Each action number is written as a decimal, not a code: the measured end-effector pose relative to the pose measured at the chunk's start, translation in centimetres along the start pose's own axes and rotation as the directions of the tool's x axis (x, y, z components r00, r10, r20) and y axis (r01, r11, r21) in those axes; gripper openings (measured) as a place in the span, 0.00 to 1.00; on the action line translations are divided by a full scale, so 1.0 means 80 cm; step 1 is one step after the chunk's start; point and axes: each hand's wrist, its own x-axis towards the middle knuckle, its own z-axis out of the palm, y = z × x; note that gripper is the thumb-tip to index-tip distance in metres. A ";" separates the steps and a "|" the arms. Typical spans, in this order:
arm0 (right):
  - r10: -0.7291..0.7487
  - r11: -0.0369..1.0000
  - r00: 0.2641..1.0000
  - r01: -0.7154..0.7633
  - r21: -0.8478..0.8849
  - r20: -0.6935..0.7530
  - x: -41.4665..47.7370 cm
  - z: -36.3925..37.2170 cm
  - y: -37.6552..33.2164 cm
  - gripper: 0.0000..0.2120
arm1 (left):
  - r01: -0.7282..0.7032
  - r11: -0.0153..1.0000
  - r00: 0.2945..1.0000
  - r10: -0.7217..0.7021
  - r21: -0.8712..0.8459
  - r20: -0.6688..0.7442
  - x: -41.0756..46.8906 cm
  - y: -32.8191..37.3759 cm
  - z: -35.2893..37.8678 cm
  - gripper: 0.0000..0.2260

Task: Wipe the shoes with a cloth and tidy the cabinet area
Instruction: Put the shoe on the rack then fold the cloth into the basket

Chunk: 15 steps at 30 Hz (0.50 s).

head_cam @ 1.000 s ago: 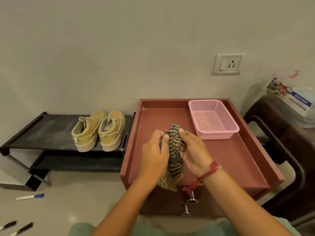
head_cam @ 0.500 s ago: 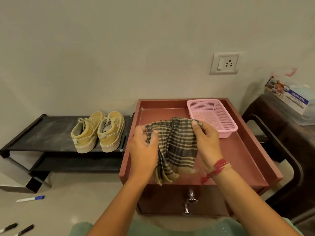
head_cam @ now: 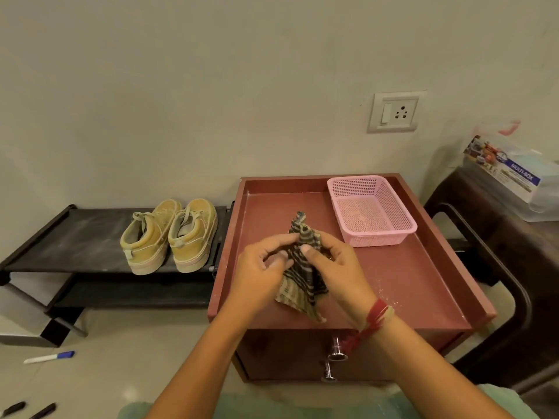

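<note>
Okay, both grips are on the striped cloth point(head_cam: 302, 279), which is bunched between them above the top surface of the red-brown cabinet point(head_cam: 423, 285), near its front middle. Left grip point(head_cam: 260, 267): fingers curled, thumb and fingertips pinching the cloth's left edge. Right grip point(head_cam: 335, 267): closed round the cloth, thumb pressed on its front, other fingers wrapped behind and hidden. My hands cover the cloth's middle; a peak sticks up above them and a loose end hangs below. Can't tell if that end touches the surface.

The tan sneakers point(head_cam: 169, 237) stand side by side on the black shoe rack point(head_cam: 75, 237) left of the cabinet, heels toward me, well apart from the cloth.

The pink mesh basket point(head_cam: 378, 238) sits at the back right of the surface, just beside my right grip.

Two metal knobs point(head_cam: 337, 352) on the cabinet front are partly behind my right forearm.

A blue-capped marker point(head_cam: 50, 357) lies on the floor. Two dark pens point(head_cam: 42, 411) are cut off at the bottom-left edge. A printed box point(head_cam: 508, 173) is cut off at the right edge, label hard to read.
</note>
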 end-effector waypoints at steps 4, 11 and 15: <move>0.075 0.991 0.984 -0.092 0.100 0.164 0.000 -0.021 -0.014 0.11 | 0.047 0.995 0.997 -0.041 0.089 -0.068 0.021 -0.016 -0.025 0.17; 0.043 0.997 0.998 -0.046 0.067 0.044 0.007 -0.050 -0.032 0.13 | 0.201 0.954 0.969 -0.160 -0.223 0.188 0.035 -0.010 -0.005 0.14; -0.179 0.969 0.971 0.147 -0.196 -0.159 0.011 -0.059 -0.016 0.11 | 0.180 0.888 0.971 -0.230 -0.423 -0.070 0.039 -0.008 0.020 0.10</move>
